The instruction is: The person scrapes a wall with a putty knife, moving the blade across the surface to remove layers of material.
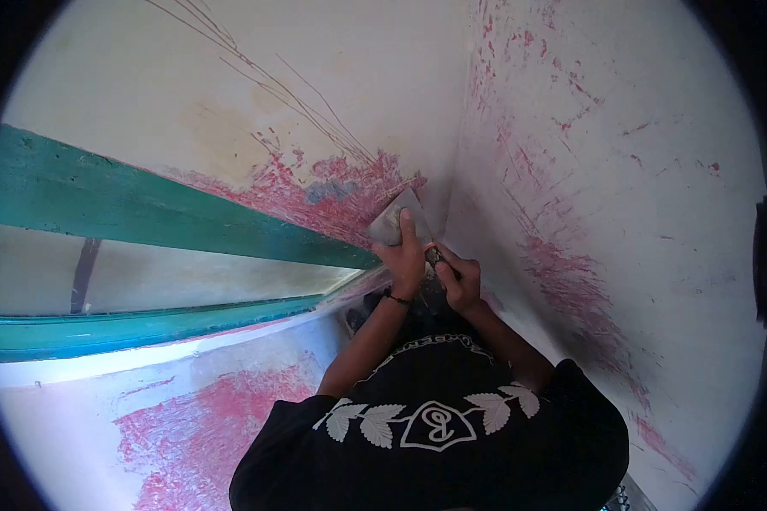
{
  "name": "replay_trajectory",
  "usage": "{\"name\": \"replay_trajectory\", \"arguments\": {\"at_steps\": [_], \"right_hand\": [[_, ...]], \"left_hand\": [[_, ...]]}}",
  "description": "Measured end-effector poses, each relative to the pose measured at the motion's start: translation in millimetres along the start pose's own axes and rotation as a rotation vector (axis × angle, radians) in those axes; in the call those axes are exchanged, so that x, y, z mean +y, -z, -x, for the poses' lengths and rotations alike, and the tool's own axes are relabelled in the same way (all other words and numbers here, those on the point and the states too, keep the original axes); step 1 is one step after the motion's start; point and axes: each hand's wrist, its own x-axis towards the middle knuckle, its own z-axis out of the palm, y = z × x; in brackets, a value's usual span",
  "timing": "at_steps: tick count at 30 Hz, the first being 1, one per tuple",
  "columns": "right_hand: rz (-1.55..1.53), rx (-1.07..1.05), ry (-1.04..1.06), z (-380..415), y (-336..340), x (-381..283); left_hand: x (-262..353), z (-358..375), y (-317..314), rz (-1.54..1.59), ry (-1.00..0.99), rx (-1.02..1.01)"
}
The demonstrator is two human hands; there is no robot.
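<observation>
In the corner where two walls meet, a scraper (pixel 412 203) with a wide grey metal blade lies against the wall. My right hand (pixel 460 279) is closed around its dark handle (pixel 435 255). My left hand (pixel 406 258) grips the blade from below, one finger stretched up along its face; a dark band circles that wrist. The blade's upper edge meets a scraped patch (pixel 341 194) of pink and red with a small grey-blue area. Some fingers of both hands are hidden.
A green painted frame (pixel 170 200) runs from the left towards the corner, with a lower teal ledge (pixel 145 329) beneath it. The right wall (pixel 656 213) has pink scraped marks. Another pink patch (pixel 213 430) shows at lower left. Thin scratches cross the upper wall.
</observation>
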Motion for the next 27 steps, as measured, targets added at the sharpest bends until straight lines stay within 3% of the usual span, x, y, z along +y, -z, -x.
{"name": "replay_trajectory", "arguments": {"at_steps": [8, 11, 14, 20, 26, 27], "right_hand": [[0.038, 0.057, 0.167, -8, -9, -15], [-0.002, 0.072, 0.151, -9, -14, -17], [-0.014, 0.056, 0.104, -13, -12, -28], [0.026, 0.076, 0.187, -10, -14, -17], [-0.050, 0.059, 0.096, -24, -13, -33], [-0.024, 0.058, 0.132, -24, -12, -34]], "left_hand": [[11, -6, 4, 0.067, -0.024, -0.001], [18, -8, -2, 0.073, 0.005, 0.061], [32, -12, -4, 0.078, -0.017, -0.026], [11, -5, 2, 0.087, 0.062, 0.039], [35, -23, 4, 0.043, 0.084, -0.185], [31, -22, 3, 0.038, 0.079, -0.138]]}}
